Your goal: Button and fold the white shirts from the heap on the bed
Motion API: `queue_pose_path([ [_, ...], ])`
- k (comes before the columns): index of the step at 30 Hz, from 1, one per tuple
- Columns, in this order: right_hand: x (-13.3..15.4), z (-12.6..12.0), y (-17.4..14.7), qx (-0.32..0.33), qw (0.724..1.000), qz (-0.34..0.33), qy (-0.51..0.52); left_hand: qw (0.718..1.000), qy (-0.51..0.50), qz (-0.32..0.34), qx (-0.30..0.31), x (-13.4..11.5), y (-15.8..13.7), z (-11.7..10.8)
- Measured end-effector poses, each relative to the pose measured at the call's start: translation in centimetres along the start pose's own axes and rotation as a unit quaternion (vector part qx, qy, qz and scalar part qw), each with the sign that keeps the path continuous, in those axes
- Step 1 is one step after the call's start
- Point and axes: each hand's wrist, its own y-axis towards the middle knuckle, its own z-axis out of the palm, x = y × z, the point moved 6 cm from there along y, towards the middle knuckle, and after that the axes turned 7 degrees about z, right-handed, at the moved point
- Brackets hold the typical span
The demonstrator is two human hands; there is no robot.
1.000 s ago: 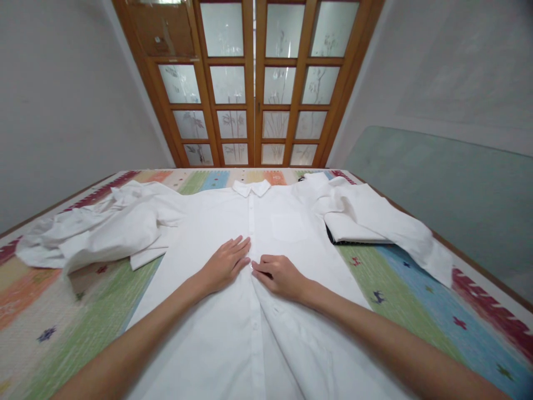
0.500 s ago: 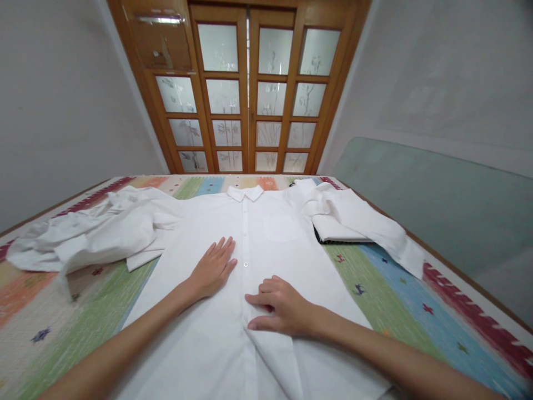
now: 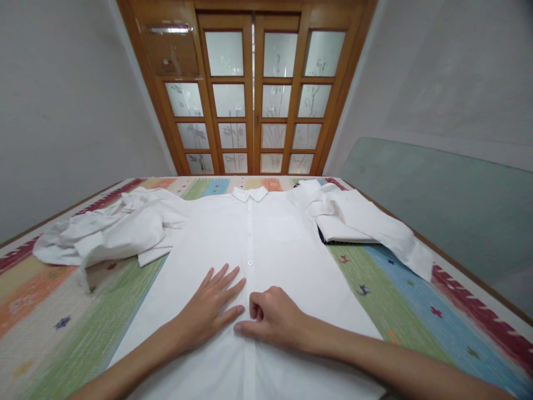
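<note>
A white button-up shirt [image 3: 287, 255] lies spread out front side up, its collar [image 3: 250, 194] at the far end. Palm down on the lower front, just left of the button strip, is my left hand [image 3: 214, 303], fingers spread. Close beside it, my right hand [image 3: 277, 316] rests over the button strip with curled fingers and the thumb stretched leftward. Whether cloth is caught inside those curled fingers is hidden. One button [image 3: 250, 263] shows above both hands. The left sleeve [image 3: 120, 228] is bunched up, and the right sleeve [image 3: 375, 219] extends crumpled outward.
A striped, patterned cloth [image 3: 416, 311] covers the table beneath the shirt. Under the right sleeve sits a flat white item with a dark edge [image 3: 321, 234]. A pale green panel [image 3: 437, 205] leans along the right wall. Wooden glazed doors [image 3: 254, 111] stand beyond the table.
My left hand has slid down the shirt toward me and its fingers have spread. My right index finger has curled in, and the fold below that hand has flattened. The view has shifted slightly.
</note>
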Motion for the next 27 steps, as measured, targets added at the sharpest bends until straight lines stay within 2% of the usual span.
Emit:
queue_pose_path([
  [3,0.1,0.0,0.7,0.017,0.999,0.036,-0.007,0.999,-0.02,-0.014,-0.031,-0.3,0.1,0.0],
  [6,0.7,-0.3,1.1,0.026,0.999,0.027,-0.01,0.996,-0.052,-0.005,-0.071,-0.8,0.4,-0.1],
  [9,0.7,-0.6,1.2,0.044,0.998,0.016,0.038,0.991,-0.095,0.002,-0.096,-1.7,0.7,-0.7],
  [13,-0.6,-0.4,1.0,0.095,0.983,0.035,0.155,0.984,-0.157,-0.016,-0.087,-3.1,0.9,-1.6],
  [18,-2.1,0.7,0.5,0.192,0.936,0.075,0.286,0.972,-0.219,-0.03,-0.075,-4.3,1.4,-2.1],
  [24,-2.6,0.7,0.3,0.198,0.916,0.078,0.339,0.962,-0.257,-0.074,-0.052,-4.1,1.8,-1.5],
  [27,-2.5,0.4,0.2,0.204,0.911,0.081,0.348,0.949,-0.288,-0.122,-0.038,-3.7,1.6,-0.8],
])
